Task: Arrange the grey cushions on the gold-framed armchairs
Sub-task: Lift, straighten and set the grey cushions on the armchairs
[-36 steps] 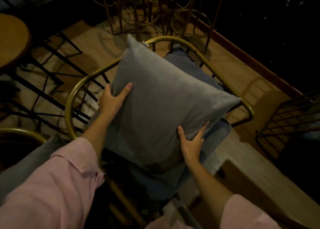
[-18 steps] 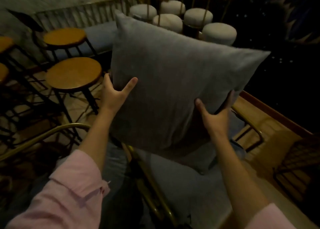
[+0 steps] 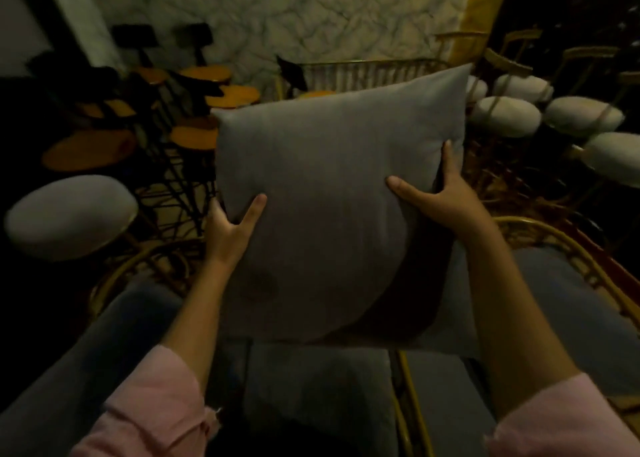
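A square grey cushion (image 3: pixel 329 193) is held upright in the air in front of me, filling the middle of the view. My left hand (image 3: pixel 230 230) grips its lower left edge, thumb on the front face. My right hand (image 3: pixel 440 197) grips its right side, fingers wrapped behind the edge. Below it stand two gold-framed armchairs: one on the left (image 3: pixel 138 269) and one on the right (image 3: pixel 568 249), both with grey-blue seat pads. The cushion hangs over the gap between them.
Round wooden stools (image 3: pixel 194 136) on black legs crowd the left background. A white padded stool (image 3: pixel 69 214) stands at the left; more white stools (image 3: pixel 581 114) sit at the right. A marble wall and a gold rail are behind.
I have lifted the cushion off the right armchair and swung it up and leftward. My view has risen from the chair seat toward the back wall.
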`<state>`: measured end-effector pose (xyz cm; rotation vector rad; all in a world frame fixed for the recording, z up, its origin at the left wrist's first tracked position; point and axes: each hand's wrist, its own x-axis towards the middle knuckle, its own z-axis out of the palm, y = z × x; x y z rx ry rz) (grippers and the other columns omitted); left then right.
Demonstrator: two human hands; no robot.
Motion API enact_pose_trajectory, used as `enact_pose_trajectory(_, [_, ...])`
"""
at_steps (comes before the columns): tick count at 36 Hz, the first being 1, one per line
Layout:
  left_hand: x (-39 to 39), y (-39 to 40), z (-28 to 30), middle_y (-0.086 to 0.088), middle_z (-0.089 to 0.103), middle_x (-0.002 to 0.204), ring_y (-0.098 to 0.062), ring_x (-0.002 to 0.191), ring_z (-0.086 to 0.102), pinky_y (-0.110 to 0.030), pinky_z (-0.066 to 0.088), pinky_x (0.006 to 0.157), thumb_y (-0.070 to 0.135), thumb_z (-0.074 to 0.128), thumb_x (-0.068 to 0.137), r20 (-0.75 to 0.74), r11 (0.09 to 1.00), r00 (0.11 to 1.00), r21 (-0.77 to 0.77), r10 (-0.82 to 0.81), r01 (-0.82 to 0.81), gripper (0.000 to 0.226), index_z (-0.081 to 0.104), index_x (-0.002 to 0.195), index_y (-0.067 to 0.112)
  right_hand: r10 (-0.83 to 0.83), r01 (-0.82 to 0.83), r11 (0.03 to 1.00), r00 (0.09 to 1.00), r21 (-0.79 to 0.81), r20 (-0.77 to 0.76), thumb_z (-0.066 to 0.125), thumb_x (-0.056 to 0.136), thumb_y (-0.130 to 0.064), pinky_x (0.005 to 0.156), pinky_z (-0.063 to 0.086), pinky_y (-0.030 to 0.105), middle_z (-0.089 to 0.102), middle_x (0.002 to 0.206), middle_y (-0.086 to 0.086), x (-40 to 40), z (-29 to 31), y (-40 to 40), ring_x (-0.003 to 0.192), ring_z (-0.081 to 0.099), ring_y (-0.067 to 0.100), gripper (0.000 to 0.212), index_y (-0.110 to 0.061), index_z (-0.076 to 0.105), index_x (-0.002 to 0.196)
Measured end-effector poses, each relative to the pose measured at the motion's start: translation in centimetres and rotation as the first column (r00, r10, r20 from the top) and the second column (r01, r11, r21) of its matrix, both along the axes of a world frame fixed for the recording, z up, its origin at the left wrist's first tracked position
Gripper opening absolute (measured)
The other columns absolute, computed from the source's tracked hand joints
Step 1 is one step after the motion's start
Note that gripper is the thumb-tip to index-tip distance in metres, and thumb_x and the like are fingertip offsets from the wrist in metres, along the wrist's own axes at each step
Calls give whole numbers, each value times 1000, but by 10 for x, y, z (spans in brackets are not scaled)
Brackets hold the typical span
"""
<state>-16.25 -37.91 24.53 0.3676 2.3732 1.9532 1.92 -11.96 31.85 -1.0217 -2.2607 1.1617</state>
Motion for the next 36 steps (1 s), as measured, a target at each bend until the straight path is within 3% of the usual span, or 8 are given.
enact_pose_trajectory(3, [-9, -53, -17, -10, 56, 138, -29, 124, 55, -47, 46, 105, 79, 63, 53, 65, 989, 988, -64, 141, -137, 109, 45, 135, 11, 144, -145, 989, 988, 11, 51, 71, 54, -82, 120, 26, 42, 16, 166, 0, -42, -17, -32, 149, 24, 28, 136, -35, -4, 157])
enact_pose_trajectory(7, [-17, -105, -42, -14, 49, 143, -31, 130, 50, -39, 40, 107, 62, 75, 68, 103, 947, 943, -106, 315, -304, 95, 41, 138, 6, 273, -268, 962, 955, -58, 112, 68, 76, -66, 117, 24, 36, 17, 166, 3, -91, -51, -78, 149, 24, 29, 112, -31, 1, 158])
enact_pose_trajectory(11, [-12, -136, -74, -13, 38, 153, -31, 137, 41, -39, 36, 110, 46, 78, 75, 116, 897, 895, -163, 430, -410, 98, 27, 150, 9, 365, -333, 921, 919, -201, 150, 64, 65, -80, 119, 27, 51, 21, 165, 6, -121, -108, -110, 149, 24, 35, 120, -35, 2, 157])
enact_pose_trajectory(15, [5, -158, -126, -15, 27, 159, -38, 143, 32, -50, 31, 113, 60, 75, 72, 256, 869, 858, -355, 446, -346, 112, 11, 156, 20, 450, -386, 890, 831, -243, 327, 60, 68, -82, 120, 23, 54, 15, 165, 12, -119, -173, -138, 150, 16, 40, 116, -35, 2, 157])
enact_pose_trajectory(18, [29, -164, -171, -14, 2, 164, -39, 149, 13, -57, 21, 116, 73, 67, 68, 400, 812, 832, -576, 384, -98, 122, -6, 155, 29, 494, -499, 854, 694, -145, 524, 51, 75, -81, 120, 21, 53, 7, 165, 18, -92, -220, -156, 150, 15, 41, 105, -37, -1, 156])
enact_pose_trajectory(21, [48, -162, -197, -10, -14, 165, -35, 152, -5, -57, 9, 120, 81, 53, 72, 316, 721, 880, -691, 356, -43, 116, -12, 154, 32, 441, -482, 873, 722, -69, 533, 24, 71, -90, 122, 12, 53, -4, 166, 14, -72, -245, -164, 152, 5, 39, 98, -47, -7, 153])
enact_pose_trajectory(29, [64, -123, -190, -20, 2, 164, -37, 151, -3, -56, 1, 120, 77, 48, 78, 65, 646, 922, -733, 381, -215, 106, 9, 156, 17, 458, -537, 841, 763, 55, 456, 36, 90, -73, 122, 11, 48, 3, 167, 9, -35, -255, -145, 152, 9, 32, 78, -45, 3, 154])
enact_pose_trajectory(36, [91, -10, -171, -18, 23, 161, -34, 151, 11, -56, -2, 119, 59, 49, 82, -129, 752, 987, -659, -96, -13, 80, 36, 147, 15, 316, -384, 918, 863, 105, 395, 51, 93, -56, 119, 16, 46, 23, 163, 8, 44, -254, -82, 150, 20, 30, 72, -28, 26, 155])
